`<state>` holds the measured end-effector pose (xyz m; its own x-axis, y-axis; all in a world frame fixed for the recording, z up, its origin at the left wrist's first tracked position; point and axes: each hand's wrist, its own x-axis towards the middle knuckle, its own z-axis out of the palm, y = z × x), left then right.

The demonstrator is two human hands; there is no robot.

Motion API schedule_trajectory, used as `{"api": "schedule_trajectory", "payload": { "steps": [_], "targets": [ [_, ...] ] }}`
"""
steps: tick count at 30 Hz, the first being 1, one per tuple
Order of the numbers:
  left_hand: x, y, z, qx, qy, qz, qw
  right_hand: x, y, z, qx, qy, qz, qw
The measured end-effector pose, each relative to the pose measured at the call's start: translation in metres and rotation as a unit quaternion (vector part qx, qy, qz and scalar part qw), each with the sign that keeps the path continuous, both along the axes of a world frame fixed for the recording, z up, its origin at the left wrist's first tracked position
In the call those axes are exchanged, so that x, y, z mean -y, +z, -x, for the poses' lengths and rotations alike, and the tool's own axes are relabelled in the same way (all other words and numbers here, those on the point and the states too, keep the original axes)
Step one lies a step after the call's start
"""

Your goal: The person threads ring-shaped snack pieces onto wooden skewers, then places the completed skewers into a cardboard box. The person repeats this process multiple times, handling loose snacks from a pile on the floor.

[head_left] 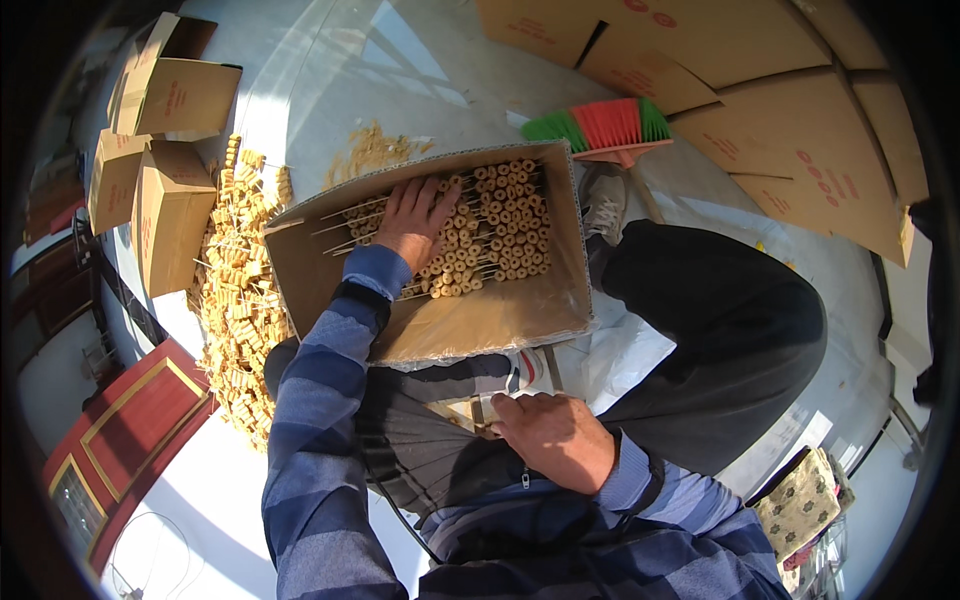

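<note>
Skewers: thin pale sticks threaded with tan, ring-shaped pieces (515,225), packed side by side inside the box, mostly in its far half and toward its right side
Long axis: the sticks run across the box from left to right, slanting a little toward the far side as they go right, roughly along the box's longer sides
Pointing: bare stick ends jut toward the left wall; the rings at right show their round holes facing up
Box: brown corrugated cardboard box (305,265), its mouth facing up, longer from left to right, in front of the person's lap
Left grip: left hand (410,222) laid palm down on the skewers, fingers spread slightly and stretched toward the far side, not clenched
Right grip: right hand (555,440) over the lap, nearer the body than the box and apart from it, fingers curled; cannot tell whether it grasps anything
Loose heap: tan ring-threaded skewers in a long pile (235,300) left of the box, lying at mixed angles
Broom: green and red bristled broom head (605,130) just beyond the box's far right corner
Cartons: brown cardboard cartons (175,215) standing beside the heap's far end
</note>
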<state>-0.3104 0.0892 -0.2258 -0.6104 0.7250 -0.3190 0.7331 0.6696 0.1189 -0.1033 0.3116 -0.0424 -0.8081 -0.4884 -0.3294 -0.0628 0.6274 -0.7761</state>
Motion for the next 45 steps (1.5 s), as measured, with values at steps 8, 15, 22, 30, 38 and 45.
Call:
{"api": "schedule_trajectory", "payload": {
  "steps": [8,15,22,30,38,45],
  "targets": [
    [0.012,-0.019,0.007,0.06,0.005,-0.004,0.998,0.004,-0.001,-0.001,0.015,0.004,-0.018,1.0],
    [0.011,-0.002,0.006,0.077,0.002,0.004,0.997,0.009,-0.001,0.0,0.009,0.004,-0.02,1.0],
    [0.024,0.026,0.002,0.052,0.194,-0.046,0.979,0.011,0.001,-0.002,-0.011,0.02,-0.02,1.0],
    [0.044,-0.021,0.01,0.2,0.318,-0.085,0.923,0.012,-0.003,-0.006,-0.029,0.005,-0.002,1.0],
    [0.03,0.003,0.005,0.027,0.243,-0.018,0.97,0.013,0.0,-0.003,-0.031,0.01,-0.017,0.999],
    [0.025,-0.043,0.012,0.061,0.127,-0.063,0.988,0.011,-0.002,-0.005,-0.019,0.005,-0.015,1.0]
  ]
}}
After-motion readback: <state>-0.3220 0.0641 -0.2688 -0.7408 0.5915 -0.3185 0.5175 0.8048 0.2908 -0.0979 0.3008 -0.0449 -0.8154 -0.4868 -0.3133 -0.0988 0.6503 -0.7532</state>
